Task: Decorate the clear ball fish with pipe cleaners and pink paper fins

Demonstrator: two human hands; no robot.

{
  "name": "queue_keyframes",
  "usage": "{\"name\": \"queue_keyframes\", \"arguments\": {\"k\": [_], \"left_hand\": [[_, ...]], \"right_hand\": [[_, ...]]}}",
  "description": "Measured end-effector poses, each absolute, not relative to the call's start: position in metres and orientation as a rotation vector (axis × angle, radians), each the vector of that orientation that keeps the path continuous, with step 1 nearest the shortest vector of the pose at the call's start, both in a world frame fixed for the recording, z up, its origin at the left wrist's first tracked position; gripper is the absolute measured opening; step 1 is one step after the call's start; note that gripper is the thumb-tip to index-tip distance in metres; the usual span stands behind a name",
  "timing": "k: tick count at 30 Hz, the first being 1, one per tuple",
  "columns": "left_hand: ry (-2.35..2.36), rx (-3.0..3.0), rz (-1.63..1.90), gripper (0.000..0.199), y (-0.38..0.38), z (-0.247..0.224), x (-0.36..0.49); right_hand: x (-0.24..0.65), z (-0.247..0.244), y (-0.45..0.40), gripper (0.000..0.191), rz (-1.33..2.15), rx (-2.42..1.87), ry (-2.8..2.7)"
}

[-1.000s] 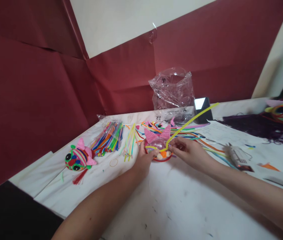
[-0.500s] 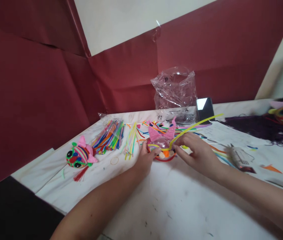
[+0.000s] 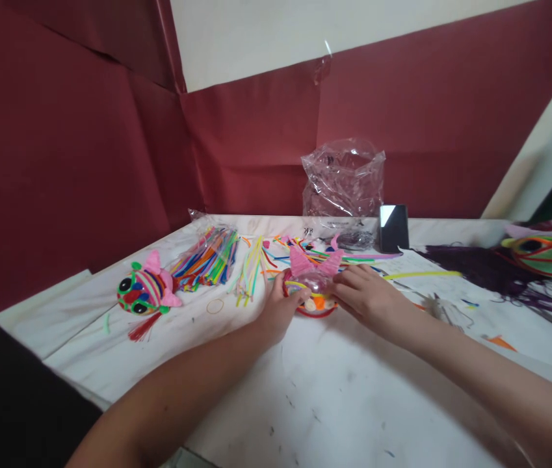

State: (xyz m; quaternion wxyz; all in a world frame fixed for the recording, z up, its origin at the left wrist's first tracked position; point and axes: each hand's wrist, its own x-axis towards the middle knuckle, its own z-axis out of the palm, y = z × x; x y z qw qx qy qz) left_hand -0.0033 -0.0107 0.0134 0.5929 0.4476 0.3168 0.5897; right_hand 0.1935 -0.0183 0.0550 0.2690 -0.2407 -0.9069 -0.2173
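Between my hands is a clear, rounded plastic craft ornament (image 3: 313,281) with pink pipe-cleaner pieces standing up at its far side and orange, red and yellow trim at the front. My left hand (image 3: 280,307) is closed around its left side, thumb on the near face. At the right edge, my right hand (image 3: 366,294) has its fingers bent and pressed onto a yellow pipe cleaner (image 3: 424,275), whose free end sticks out beyond the hand to the right. The fingers hide where the pipe cleaner meets the ornament.
A similar decorated ornament (image 3: 145,290) with black eyes and a red tassel lies at left. Beside it are a bag of coloured pipe cleaners (image 3: 210,259) and a loose bunch (image 3: 252,272). A clear plastic bag (image 3: 344,182) and a phone (image 3: 393,227) stand at the back; purple strands (image 3: 471,257) lie right.
My right hand's fingers have closed in against the ornament's right side. The yellow pipe cleaner's free end has swung down from slanting upward to nearly level. The camera view has shifted slightly.
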Motion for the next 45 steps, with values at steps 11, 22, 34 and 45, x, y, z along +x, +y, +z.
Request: {"name": "queue_keyframes", "arguments": {"k": [11, 22, 34, 45], "left_hand": [[0.79, 1.045, 1.375, 0.054, -0.015, 0.018, -0.003], [0.778, 1.043, 1.374, 0.054, -0.018, 0.019, -0.002], [0.74, 1.064, 1.364, 0.062, -0.011, 0.008, -0.002], [0.842, 1.117, 1.352, 0.061, -0.015, 0.011, 0.0]], "right_hand": [[0.194, 0.05, -0.018, 0.023, -0.783, -0.652, -2.473], [0.186, 0.05, -0.017, 0.031, -0.827, -0.648, -2.439], [0.185, 0.056, -0.025, 0.031, -0.364, -0.694, -2.514], [0.18, 0.074, -0.021, 0.035, -0.088, -0.712, -2.655]]}}
